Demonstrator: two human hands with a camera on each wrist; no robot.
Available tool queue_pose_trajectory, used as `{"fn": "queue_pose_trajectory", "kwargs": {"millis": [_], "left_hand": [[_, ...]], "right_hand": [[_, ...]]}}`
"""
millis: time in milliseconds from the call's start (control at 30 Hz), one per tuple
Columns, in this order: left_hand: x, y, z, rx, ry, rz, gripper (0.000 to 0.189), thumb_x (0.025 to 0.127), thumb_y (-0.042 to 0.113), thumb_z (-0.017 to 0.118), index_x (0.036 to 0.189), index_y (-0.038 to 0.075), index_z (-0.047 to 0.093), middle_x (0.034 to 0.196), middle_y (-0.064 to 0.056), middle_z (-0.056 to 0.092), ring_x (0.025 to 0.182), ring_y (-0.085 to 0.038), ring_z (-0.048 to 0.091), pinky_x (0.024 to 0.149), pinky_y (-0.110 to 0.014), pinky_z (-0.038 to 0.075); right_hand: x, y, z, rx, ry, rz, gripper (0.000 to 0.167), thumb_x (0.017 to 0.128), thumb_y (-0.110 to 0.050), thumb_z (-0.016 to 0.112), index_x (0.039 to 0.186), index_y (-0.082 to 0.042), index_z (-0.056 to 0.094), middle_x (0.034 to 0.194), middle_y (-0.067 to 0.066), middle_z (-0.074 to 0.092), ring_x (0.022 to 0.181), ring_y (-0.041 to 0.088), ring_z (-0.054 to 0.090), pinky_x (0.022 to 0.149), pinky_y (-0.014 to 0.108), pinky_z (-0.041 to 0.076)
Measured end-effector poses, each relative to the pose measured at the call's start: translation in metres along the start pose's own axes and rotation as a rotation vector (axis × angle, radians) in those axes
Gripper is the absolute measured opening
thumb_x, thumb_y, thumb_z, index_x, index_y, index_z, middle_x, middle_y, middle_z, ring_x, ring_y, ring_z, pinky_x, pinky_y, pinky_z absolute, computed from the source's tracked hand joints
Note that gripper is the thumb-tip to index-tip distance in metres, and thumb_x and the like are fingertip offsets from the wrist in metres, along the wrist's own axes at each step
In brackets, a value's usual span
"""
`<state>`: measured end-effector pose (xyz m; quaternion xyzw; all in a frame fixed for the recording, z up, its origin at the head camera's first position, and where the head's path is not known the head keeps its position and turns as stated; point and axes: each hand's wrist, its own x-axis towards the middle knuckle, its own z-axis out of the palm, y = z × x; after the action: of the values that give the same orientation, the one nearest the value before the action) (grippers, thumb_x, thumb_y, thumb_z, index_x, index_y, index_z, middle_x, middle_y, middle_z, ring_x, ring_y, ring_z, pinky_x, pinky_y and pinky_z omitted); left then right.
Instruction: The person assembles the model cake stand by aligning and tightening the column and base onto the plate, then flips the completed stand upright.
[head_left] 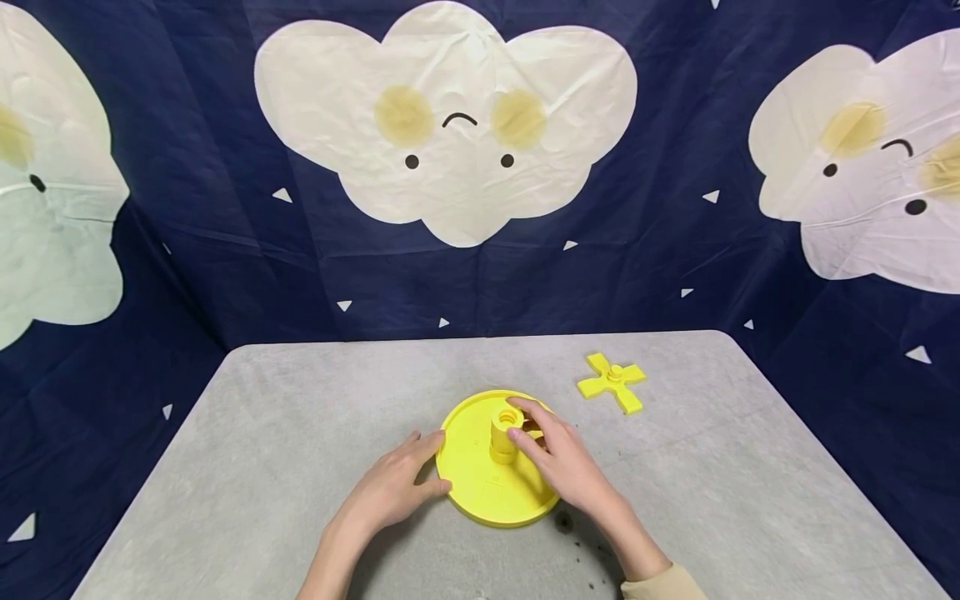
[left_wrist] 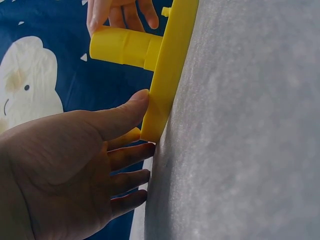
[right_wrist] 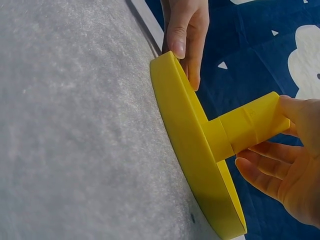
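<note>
A round yellow plastic tray point(head_left: 468, 487) with a low rim lies flat on the table. From its middle rises an upright yellow hollow cylinder point(head_left: 502, 437), its round opening facing up. My right hand point(head_left: 566, 458) pinches the cylinder near its top between thumb and fingers; the other fingers hang loosely beside it in the right wrist view. On the tray's left rim, my left hand point(head_left: 401, 479) rests with thumb and fingertips spread along the edge. Its fingers point(left_wrist: 132, 156) look nearly straight. A small yellow peg point(left_wrist: 166, 11) shows near the tray's far side.
A yellow cross-shaped piece point(head_left: 624, 392) with a round knob lies farther back on the right. The grey table point(head_left: 285, 467) has dark spots near the right forearm. Dark blue cloth point(head_left: 480, 292) with white clouds hangs behind and at both sides.
</note>
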<state>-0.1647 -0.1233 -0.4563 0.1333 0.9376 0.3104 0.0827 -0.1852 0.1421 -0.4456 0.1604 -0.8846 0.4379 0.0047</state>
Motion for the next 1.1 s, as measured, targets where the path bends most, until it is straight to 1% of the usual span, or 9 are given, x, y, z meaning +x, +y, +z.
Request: {"fn": "queue_pose_trajectory", "kwargs": {"millis": [267,367,500,567,667,767,867,967,1100], "left_hand": [[-0.002,0.0026,-0.0026,-0.011,-0.002,0.013,0.073,0.091,0.037,0.076,0.152,0.007,0.051,0.158,-0.012,0.052,0.152,-0.043,0.037,0.122,-0.065,0.033],[-0.0016,0.0025,-0.0025,-0.011,-0.002,0.014,0.073,0.091,0.038,0.077,0.152,0.008,0.051,0.158,-0.012,0.052,0.152,-0.043,0.037,0.122,-0.065,0.033],[-0.0004,0.0016,-0.0006,-0.005,-0.005,0.008,0.072,0.091,0.037,0.076,0.152,0.008,0.05,0.158,-0.01,0.051,0.153,-0.042,0.037,0.123,-0.064,0.033],[0.0001,0.0013,0.0003,-0.002,-0.007,0.006,0.072,0.092,0.036,0.076,0.152,0.008,0.05,0.158,-0.01,0.051,0.153,-0.041,0.037,0.123,-0.063,0.033],[0.0004,0.0014,0.0008,-0.002,-0.007,0.005,0.071,0.092,0.036,0.076,0.152,0.008,0.05,0.158,-0.01,0.052,0.153,-0.041,0.037,0.123,-0.063,0.033],[0.0005,0.0012,0.0007,-0.004,-0.008,0.007,0.071,0.092,0.035,0.076,0.152,0.008,0.05,0.158,-0.01,0.051,0.153,-0.041,0.037,0.123,-0.063,0.033],[0.0005,0.0007,0.0005,-0.003,-0.009,0.006,0.071,0.092,0.035,0.076,0.153,0.008,0.05,0.158,-0.01,0.051,0.153,-0.041,0.037,0.123,-0.063,0.033],[0.0004,0.0,0.0002,-0.002,-0.012,0.004,0.071,0.092,0.035,0.076,0.153,0.009,0.05,0.159,-0.009,0.05,0.153,-0.04,0.036,0.123,-0.063,0.033],[0.0,-0.0003,-0.0004,0.003,-0.014,0.002,0.071,0.093,0.035,0.075,0.153,0.009,0.05,0.159,-0.008,0.05,0.154,-0.04,0.036,0.123,-0.063,0.034]], "right_hand": [[-0.0012,0.0031,-0.0022,-0.027,0.027,-0.024,0.047,0.105,-0.043,0.056,0.148,-0.022,0.055,0.124,0.0,0.07,0.108,0.015,0.066,0.087,0.027,0.059],[-0.0015,0.0024,-0.0033,-0.033,0.032,-0.025,0.045,0.106,-0.041,0.056,0.147,-0.024,0.055,0.128,-0.002,0.069,0.107,0.013,0.065,0.087,0.026,0.059],[-0.0021,0.0008,-0.0037,-0.024,0.014,-0.021,0.047,0.107,-0.039,0.055,0.151,-0.025,0.052,0.141,-0.004,0.064,0.119,0.013,0.064,0.096,0.032,0.06],[-0.0025,0.0003,-0.0032,-0.015,0.001,-0.014,0.048,0.107,-0.039,0.054,0.153,-0.025,0.05,0.144,-0.004,0.063,0.124,0.014,0.063,0.101,0.035,0.059],[-0.0027,0.0009,-0.0018,0.001,-0.014,-0.018,0.049,0.108,-0.038,0.051,0.154,-0.023,0.048,0.143,-0.001,0.064,0.125,0.015,0.063,0.105,0.039,0.057],[-0.0024,0.0015,-0.0005,0.012,-0.019,-0.015,0.048,0.109,-0.038,0.05,0.155,-0.023,0.047,0.141,-0.001,0.064,0.123,0.015,0.064,0.106,0.04,0.055],[-0.002,0.002,0.0002,0.041,-0.017,-0.024,0.049,0.108,-0.037,0.051,0.154,-0.02,0.048,0.144,0.001,0.064,0.127,0.018,0.064,0.109,0.041,0.055],[-0.0014,0.0017,0.0002,0.068,-0.011,-0.027,0.046,0.108,-0.036,0.053,0.151,-0.018,0.051,0.141,0.002,0.065,0.128,0.02,0.065,0.109,0.042,0.055],[-0.0014,0.0008,0.0004,0.083,-0.007,-0.019,0.043,0.108,-0.033,0.054,0.148,-0.019,0.052,0.14,0.002,0.066,0.129,0.02,0.065,0.11,0.043,0.054]]}}
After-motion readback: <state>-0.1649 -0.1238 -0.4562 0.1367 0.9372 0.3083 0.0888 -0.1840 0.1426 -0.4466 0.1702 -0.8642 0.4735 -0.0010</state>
